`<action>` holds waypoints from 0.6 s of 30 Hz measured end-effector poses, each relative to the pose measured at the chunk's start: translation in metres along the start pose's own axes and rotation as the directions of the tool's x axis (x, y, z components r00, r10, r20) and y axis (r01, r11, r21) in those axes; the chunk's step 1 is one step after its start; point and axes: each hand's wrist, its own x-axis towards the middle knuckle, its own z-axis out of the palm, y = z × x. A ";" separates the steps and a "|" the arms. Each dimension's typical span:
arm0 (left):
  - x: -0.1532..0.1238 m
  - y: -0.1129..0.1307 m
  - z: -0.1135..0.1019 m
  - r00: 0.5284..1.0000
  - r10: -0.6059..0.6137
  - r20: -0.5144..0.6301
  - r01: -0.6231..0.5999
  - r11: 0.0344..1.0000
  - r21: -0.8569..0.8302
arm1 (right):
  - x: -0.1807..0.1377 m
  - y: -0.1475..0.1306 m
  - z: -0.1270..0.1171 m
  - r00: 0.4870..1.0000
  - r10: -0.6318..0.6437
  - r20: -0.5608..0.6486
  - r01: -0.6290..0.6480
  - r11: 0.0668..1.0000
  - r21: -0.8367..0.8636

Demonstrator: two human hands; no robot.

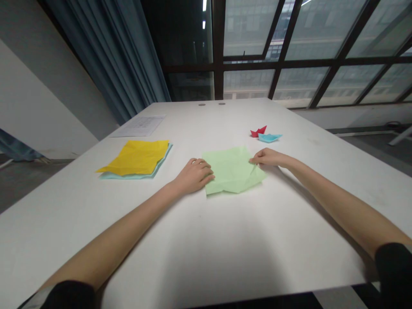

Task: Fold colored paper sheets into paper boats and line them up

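A light green sheet of paper, slightly creased, lies on the white table in front of me. My left hand rests over its left edge, palm down, with the fingers spread apart on the paper and table. At the right edge, my right hand pinches the sheet between thumb and fingers, and the paper is a little raised and wrinkled there. Just beyond my right hand sit two folded paper boats, one red and one blue, close together.
To the left lies a stack of paper with a yellow sheet on top and light blue sheets beneath. A printed white page is behind it. The white table reaches toward the windows, with two round grommets at its far end.
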 end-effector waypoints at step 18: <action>0.006 -0.032 0.023 0.841 -0.537 0.069 0.538 0.814 -0.221 | 0.012 0.018 0.015 0.958 -0.276 -0.075 0.277 0.961 0.004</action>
